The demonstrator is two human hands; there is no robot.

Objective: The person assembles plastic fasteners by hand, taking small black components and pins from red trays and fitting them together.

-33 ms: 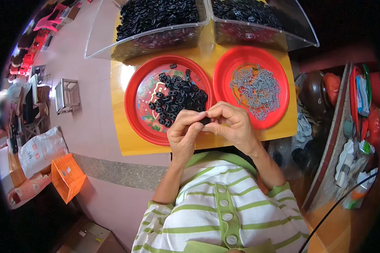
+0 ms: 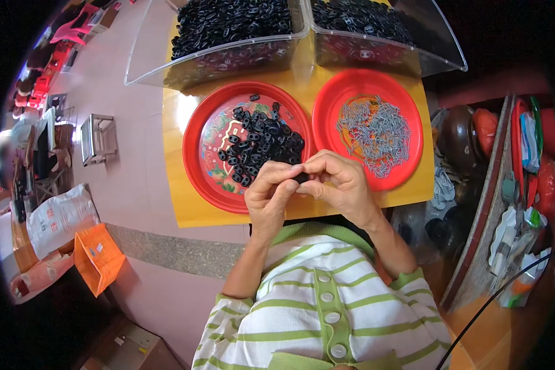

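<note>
My left hand (image 2: 267,196) and my right hand (image 2: 345,190) meet over the near rim area between two red trays. Fingertips of both are pinched around a small black plastic piece (image 2: 301,177), mostly hidden by the fingers. Just beyond the left hand, a red patterned tray (image 2: 194,176) holds a heap of black two-holed plastic pieces (image 2: 253,142). Beyond the right hand stands a red plate (image 2: 327,105) with many small grey screws (image 2: 376,135) in it. Whether a screw is also between my fingers cannot be made out.
Two clear plastic bins (image 2: 228,61) (image 2: 376,58) full of black pieces stand at the far side of the yellow tabletop (image 2: 194,213). Leftward on the floor are a metal stool (image 2: 97,139), an orange basket (image 2: 98,259) and a white sack (image 2: 61,219). Shelved goods and a brown jar (image 2: 462,135) crowd the right.
</note>
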